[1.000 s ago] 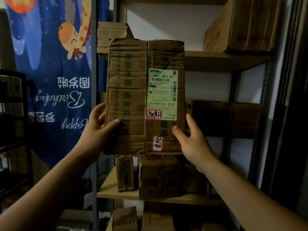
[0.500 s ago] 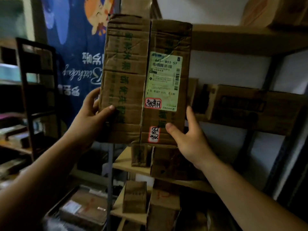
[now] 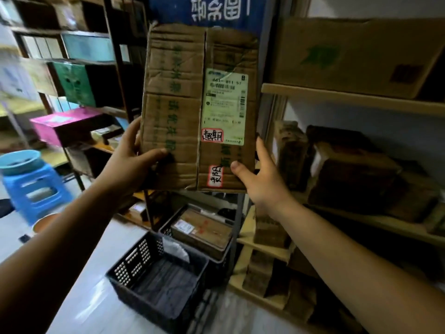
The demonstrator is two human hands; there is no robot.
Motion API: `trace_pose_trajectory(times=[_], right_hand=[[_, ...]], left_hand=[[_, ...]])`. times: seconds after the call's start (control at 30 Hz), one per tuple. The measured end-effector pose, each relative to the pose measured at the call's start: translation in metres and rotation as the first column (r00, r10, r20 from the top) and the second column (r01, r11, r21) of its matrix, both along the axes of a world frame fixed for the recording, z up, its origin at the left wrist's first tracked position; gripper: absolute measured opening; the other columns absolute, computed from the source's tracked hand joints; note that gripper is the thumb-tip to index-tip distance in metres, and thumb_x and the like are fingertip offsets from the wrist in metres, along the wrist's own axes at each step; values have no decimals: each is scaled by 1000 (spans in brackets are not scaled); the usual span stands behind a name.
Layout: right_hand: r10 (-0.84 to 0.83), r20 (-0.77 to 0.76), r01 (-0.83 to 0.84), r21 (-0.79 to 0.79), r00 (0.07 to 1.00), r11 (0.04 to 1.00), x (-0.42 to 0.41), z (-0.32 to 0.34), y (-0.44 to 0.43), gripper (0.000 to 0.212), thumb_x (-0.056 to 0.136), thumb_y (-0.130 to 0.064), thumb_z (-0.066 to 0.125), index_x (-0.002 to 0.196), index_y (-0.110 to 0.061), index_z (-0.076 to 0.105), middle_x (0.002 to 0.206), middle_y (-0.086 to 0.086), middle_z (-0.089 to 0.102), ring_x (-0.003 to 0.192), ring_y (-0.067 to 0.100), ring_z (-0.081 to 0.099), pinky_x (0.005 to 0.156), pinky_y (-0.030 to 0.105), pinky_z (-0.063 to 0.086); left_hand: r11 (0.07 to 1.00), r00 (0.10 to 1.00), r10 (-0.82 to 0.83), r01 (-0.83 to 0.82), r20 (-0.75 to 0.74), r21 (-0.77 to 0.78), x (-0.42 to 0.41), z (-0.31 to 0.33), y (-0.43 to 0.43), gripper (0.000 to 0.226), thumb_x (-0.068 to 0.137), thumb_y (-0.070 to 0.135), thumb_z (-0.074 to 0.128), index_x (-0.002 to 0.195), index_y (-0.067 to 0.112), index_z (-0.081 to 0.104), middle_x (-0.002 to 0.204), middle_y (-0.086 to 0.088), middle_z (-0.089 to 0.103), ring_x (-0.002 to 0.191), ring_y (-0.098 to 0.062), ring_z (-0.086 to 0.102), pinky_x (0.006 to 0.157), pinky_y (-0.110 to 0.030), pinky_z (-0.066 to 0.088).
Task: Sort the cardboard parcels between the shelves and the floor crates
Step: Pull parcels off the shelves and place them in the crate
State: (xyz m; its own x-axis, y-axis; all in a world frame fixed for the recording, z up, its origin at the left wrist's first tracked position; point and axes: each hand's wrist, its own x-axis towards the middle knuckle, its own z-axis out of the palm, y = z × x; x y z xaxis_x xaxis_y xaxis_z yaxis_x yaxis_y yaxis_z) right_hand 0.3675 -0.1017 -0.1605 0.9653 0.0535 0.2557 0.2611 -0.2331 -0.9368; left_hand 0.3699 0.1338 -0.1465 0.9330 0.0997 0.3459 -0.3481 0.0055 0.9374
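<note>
I hold a tall, creased cardboard parcel [image 3: 178, 112] upright in front of me; it carries a white shipping label and two red-framed stickers. My left hand [image 3: 127, 162] grips its lower left edge, thumb across the front. My right hand [image 3: 258, 179] grips its lower right corner, thumb on the front. Below on the floor stand two black crates: the near crate [image 3: 134, 261] has a dark lining and a bit of plastic, the far crate [image 3: 168, 227] holds a labelled parcel [image 3: 202, 230]. The wooden shelves [image 3: 337, 97] on the right carry several parcels.
A dark metal rack [image 3: 113, 51] with coloured boxes stands at the left behind the parcel. A blue stool [image 3: 36, 189] with a bowl on it sits on the pale floor at far left. A blue banner [image 3: 216, 13] hangs behind.
My view has swung left and down, so the floor crates and the left rack have come into sight. The parcel stays gripped in both hands and has shifted left, away from the wooden shelves.
</note>
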Motion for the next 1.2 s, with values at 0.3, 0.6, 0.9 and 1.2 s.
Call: trace_pose_trajectory(times=[0.3,0.6,0.9,1.2], right_hand=[[-13,-204,20,35,979,999,51,-54,90,75,95,-23,56,152,-32,8,142,-9,40,128,10,41,103,30,41],[-24,-309,36,35,951,999,152,-106,115,69,96,-18,54,151,-32,14,113,-16,49,80,-12,48,59,5,44],[-87,-394,107,28,915,994,216,-145,147,67,96,-17,55,150,-30,18,129,-7,52,87,-6,52,62,7,46],[-310,-486,342,-25,817,939,226,-218,244,72,94,-19,57,152,-28,15,136,-7,49,109,6,47,81,15,42]], left_hand=[[998,967,-63,64,-248,-2,63,-52,89,60,86,2,59,127,41,39,116,4,59,97,-12,64,64,-22,57],[997,913,-74,79,-402,-4,163,-105,110,57,87,3,58,116,49,41,112,0,60,93,-19,66,60,-28,58],[998,830,-58,61,-554,-13,243,-151,141,71,77,16,72,135,22,33,118,-4,59,101,-25,63,83,-47,54],[906,625,-362,411,-692,-102,294,-223,221,36,88,23,61,104,52,49,112,-6,63,90,-32,66,56,-42,57]])
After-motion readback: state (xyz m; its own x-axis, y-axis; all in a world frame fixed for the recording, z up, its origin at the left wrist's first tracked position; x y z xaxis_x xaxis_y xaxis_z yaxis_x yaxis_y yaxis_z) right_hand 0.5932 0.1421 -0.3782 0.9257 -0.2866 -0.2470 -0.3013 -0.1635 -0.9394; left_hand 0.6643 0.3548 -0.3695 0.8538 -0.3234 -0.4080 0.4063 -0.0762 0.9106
